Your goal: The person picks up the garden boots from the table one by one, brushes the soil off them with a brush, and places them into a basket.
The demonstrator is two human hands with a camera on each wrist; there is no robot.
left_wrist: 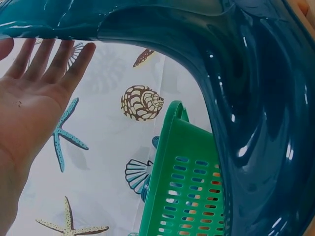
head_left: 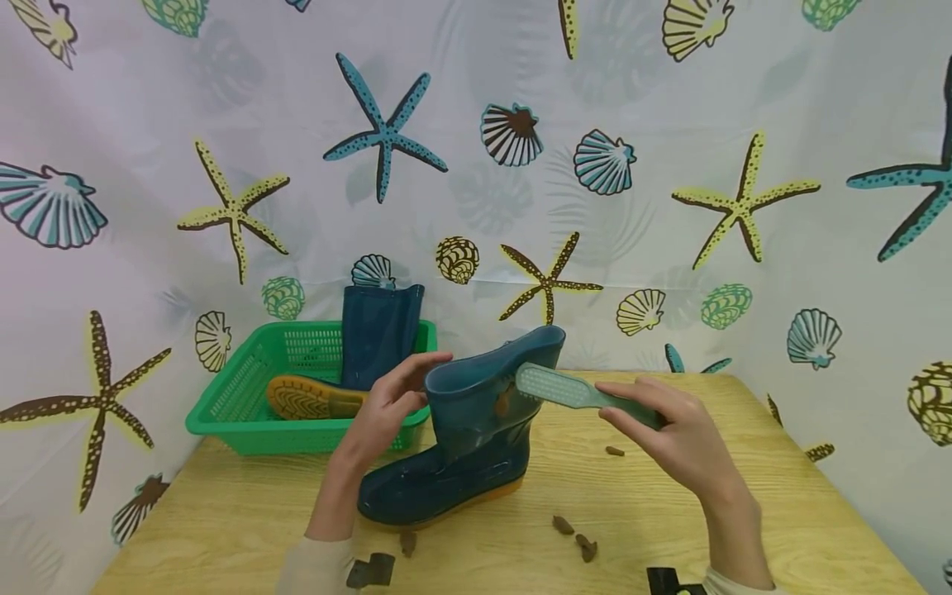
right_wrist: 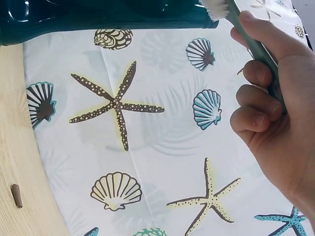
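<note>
A dark blue rubber boot (head_left: 476,421) with a yellowish sole stands on the table, its toe toward the left. A brown smear (head_left: 503,402) marks its shaft. My left hand (head_left: 387,405) is at the left side of the shaft near the opening; in the left wrist view its fingers (left_wrist: 54,64) are fairly straight, tips against the boot's edge or behind it. My right hand (head_left: 669,426) grips the handle of a pale green scrubbing brush (head_left: 558,387). White bristles (right_wrist: 216,9) meet the boot's edge in the right wrist view.
A green plastic basket (head_left: 223,413) stands at the back left, holding a second blue boot (head_left: 379,335) and a yellowish-brown sole (head_left: 305,398). Several brown bits lie on the wooden table (head_left: 632,512), such as one bit (head_left: 586,547) at the front. A patterned curtain (head_left: 461,215) hangs behind.
</note>
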